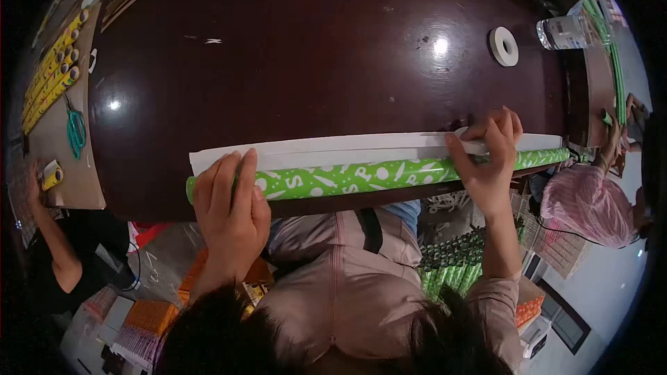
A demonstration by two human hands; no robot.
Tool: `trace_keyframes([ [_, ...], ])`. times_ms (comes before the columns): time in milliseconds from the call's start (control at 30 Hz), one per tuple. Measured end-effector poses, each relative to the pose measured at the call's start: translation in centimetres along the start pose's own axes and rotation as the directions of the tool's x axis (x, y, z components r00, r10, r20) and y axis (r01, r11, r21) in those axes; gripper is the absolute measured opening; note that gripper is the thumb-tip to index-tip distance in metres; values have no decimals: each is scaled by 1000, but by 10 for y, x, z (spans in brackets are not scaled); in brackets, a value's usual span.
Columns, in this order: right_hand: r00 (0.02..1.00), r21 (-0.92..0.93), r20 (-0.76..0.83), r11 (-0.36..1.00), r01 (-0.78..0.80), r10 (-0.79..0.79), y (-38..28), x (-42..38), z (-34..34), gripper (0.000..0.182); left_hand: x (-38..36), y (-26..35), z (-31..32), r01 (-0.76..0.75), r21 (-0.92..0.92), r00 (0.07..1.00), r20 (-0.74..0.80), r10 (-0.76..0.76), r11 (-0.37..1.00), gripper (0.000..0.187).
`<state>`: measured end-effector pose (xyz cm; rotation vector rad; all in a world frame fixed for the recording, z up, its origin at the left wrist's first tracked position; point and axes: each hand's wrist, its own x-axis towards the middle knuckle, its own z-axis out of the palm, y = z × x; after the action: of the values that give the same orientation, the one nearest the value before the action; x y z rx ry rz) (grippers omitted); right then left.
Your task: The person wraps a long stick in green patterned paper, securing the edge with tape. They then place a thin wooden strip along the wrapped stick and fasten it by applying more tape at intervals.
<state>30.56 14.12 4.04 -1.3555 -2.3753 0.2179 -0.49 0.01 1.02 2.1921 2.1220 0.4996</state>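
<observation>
Left hand (233, 219): fingers extended, laid close together over the left end of a long, glossy, bright-green roll with white printed shapes (361, 179); not closed around it. Right hand (490, 156): fingers bent above the roll's right part, thumb and forefinger at a flat, matte white paper-like strip (333, 144); a pale piece shows there, but cannot tell whether it is pinched. The strip runs along the roll's far side, edge nearly straight. The roll is a slim cylinder, lying along the near edge of a dark reddish-brown, polished tabletop (313, 76) with glare spots and small pale scuffs. Far right: a thick white tape ring (504, 46), then a clear plastic bottle (564, 32), lying on its side or tilted, cannot tell. Left: teal-handled scissors (76, 132) and, farther, smooth yellow printed tubes (52, 73), side by side. Near right: a crinkled, translucent pink plastic bag (587, 201).
</observation>
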Motion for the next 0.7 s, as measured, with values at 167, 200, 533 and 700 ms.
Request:
trace_keyframes([
  [167,1000,2,-5,1000,20,-20,1,0,2,22,-2,-1,2,-1,7,1000,-8,1,1000,40],
  [200,1000,-3,-8,1000,18,-18,1,0,3,22,-2,-1,2,1,9,1000,-12,-1,1000,39],
  [533,1000,-9,30,1000,-9,9,2,1,5,24,-2,1,3,-8,37,1000,-14,9,999,37],
  [700,999,-17,39,1000,-2,3,0,2,6,24,-3,1,4,-1,50,1000,0,1,999,36],
])
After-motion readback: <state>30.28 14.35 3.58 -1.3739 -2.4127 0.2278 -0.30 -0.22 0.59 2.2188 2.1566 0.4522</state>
